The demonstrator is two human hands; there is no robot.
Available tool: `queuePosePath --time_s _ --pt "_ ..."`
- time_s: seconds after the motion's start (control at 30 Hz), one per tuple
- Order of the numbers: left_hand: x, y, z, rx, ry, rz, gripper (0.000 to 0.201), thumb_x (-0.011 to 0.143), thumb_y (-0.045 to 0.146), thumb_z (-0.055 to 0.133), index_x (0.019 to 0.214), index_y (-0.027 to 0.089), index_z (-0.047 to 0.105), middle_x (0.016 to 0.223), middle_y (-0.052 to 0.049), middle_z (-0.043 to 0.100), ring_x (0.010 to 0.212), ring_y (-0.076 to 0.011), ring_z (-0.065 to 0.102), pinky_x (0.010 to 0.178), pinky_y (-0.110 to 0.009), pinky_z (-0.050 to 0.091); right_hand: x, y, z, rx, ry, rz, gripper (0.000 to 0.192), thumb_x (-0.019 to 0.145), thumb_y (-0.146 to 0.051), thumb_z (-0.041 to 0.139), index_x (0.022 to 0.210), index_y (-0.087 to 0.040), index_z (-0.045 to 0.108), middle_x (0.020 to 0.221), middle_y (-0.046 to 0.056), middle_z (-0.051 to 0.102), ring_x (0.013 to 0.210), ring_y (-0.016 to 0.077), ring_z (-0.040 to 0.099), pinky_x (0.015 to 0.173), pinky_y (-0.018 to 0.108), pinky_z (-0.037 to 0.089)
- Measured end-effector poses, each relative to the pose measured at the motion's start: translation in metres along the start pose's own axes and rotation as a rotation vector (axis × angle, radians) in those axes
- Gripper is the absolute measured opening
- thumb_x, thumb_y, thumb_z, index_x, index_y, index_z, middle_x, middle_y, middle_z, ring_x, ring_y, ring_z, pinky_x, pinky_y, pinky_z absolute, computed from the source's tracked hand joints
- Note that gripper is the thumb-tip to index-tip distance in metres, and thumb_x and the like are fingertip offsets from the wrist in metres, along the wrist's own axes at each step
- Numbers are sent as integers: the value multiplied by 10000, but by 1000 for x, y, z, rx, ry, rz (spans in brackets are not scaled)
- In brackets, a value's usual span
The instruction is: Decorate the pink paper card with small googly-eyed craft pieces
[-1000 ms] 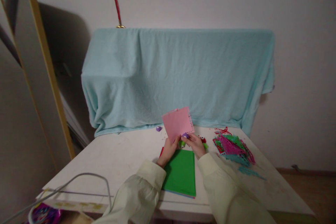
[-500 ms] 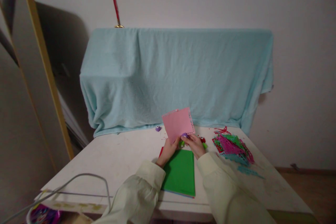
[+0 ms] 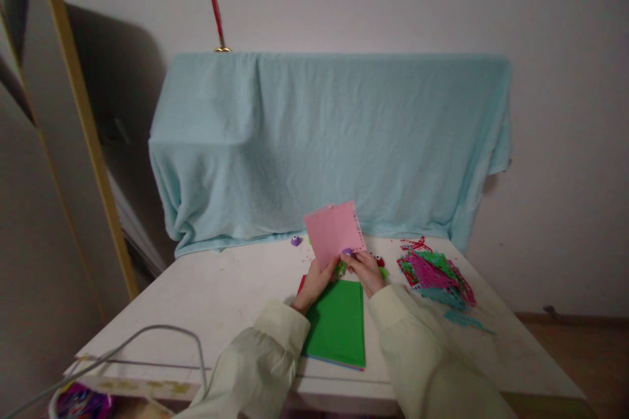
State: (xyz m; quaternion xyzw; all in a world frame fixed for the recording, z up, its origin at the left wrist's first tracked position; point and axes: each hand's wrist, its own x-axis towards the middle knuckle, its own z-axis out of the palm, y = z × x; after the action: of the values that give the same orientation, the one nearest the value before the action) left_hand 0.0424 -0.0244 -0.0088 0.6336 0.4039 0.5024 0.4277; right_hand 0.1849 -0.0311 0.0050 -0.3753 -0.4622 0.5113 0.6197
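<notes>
Closed on the lower edge of a sheet of pink paper [image 3: 330,229], my left hand [image 3: 316,283] holds it tilted up above the table. Small holes run along the paper's top and right edges. My right hand [image 3: 366,272] is closed around a small purple paper punch [image 3: 347,253] at the sheet's lower right edge. Below both hands lies a stack of green paper [image 3: 337,324], with a red sheet's corner showing at its left. A green punch [image 3: 341,268] shows partly between the hands, and a red punch [image 3: 379,261] sits just beyond my right hand.
Another purple punch [image 3: 295,241] stands at the back of the white table [image 3: 206,301]. A pile of perforated coloured paper scraps [image 3: 435,275] lies at the right. Behind hangs a light blue cloth [image 3: 334,137]. A grey cable [image 3: 147,327] loops over the front left.
The purple punch and my right fingers have shifted very slightly along the pink paper's lower right edge. The paper has barely moved.
</notes>
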Motion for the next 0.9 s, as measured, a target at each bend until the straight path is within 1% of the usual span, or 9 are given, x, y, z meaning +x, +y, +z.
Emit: queuePosePath --time_s 0.1,0.23,0.37,0.5,0.6,0.7,0.8,0.9 --pt "0 1 0 -6 8 -7 453 817 573 475 768 130 558 499 23 490 452 -102 441 450 -212 345 1 2 -1 -7 7 1 295 614 -391 776 716 -168 611 648 -13 583 538 104 445 491 240 310" --pt "-2 2 0 1 -26 -4 465 816 584 466 750 132 553 498 19 490 449 -101 443 446 -213 350 1 1 -1 -17 22 7 309 604 -415 775 696 -172 608 638 -15 585 527 102 436 485 242 303" --pt "-2 2 0 18 -35 5 465 823 582 454 730 135 543 496 19 489 450 -102 448 452 -216 357 -2 -3 -1 16 12 52 312 600 -415 778 719 -181 609 649 -28 581 498 81 401 450 227 226" --pt "-2 1 0 37 -53 1 469 830 580 440 746 131 545 495 25 482 447 -104 448 455 -218 361 -3 -3 -3 -26 28 63 298 624 -418 767 708 -171 622 605 -27 569 466 73 358 441 230 172" --pt "-2 1 0 45 -79 -23 477 815 592 455 783 127 559 509 21 497 449 -107 452 447 -217 351 -4 -2 -5 -67 64 42 311 619 -435 765 694 -162 638 609 -11 604 462 79 366 439 239 179" --pt "-3 1 0 34 -80 -58 485 796 605 477 796 128 565 523 14 511 451 -109 459 444 -216 349 -3 -2 -6 -69 88 55 310 612 -435 769 702 -166 644 636 -10 627 460 77 373 436 239 183" --pt "-2 2 1 19 -53 -62 486 801 608 465 751 134 559 502 14 503 452 -113 461 461 -225 364 -3 -3 -4 -47 38 54 306 632 -423 759 780 -177 653 695 -11 636 470 75 382 440 233 207" --pt "-2 3 0 19 -25 -40 487 818 601 441 675 147 545 476 13 490 451 -118 462 488 -239 378 -3 -3 -1 -31 -14 17 297 646 -404 756 816 -183 653 726 -9 630 523 88 436 476 229 288"
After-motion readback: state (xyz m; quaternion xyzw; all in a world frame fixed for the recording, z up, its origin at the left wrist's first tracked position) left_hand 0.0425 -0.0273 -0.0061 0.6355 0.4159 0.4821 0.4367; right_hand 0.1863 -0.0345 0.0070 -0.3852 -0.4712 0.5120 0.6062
